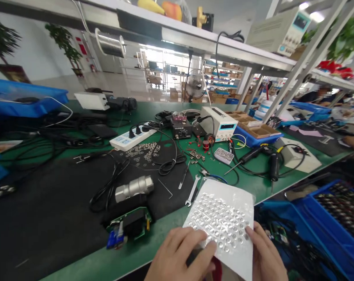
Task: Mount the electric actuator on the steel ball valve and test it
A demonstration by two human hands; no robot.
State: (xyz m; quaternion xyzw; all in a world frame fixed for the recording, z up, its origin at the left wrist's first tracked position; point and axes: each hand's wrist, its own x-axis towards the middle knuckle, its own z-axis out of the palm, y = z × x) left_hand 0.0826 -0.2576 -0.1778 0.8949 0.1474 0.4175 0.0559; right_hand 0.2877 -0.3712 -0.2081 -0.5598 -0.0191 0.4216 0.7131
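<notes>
Sheet of clear dots [224, 218], lower right of the frame, lies between left fingers [194, 236], nearly closed over its lower-left edge, hold unclear, and right fingers [254, 236] pinching its right edge.

Left of the white rectangular plastic-dotted sheet [224, 220], my feed shows a slim silver metal wrench [192, 191], then a silver cylindrical metal fitting [134, 189]; right, a blue open-topped plastic bin [304, 230]; behind, a boxy cream instrument [220, 121].

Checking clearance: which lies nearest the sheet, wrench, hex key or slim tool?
The wrench, just left of the sheet; hex key and slim tool lie farther left.
</notes>
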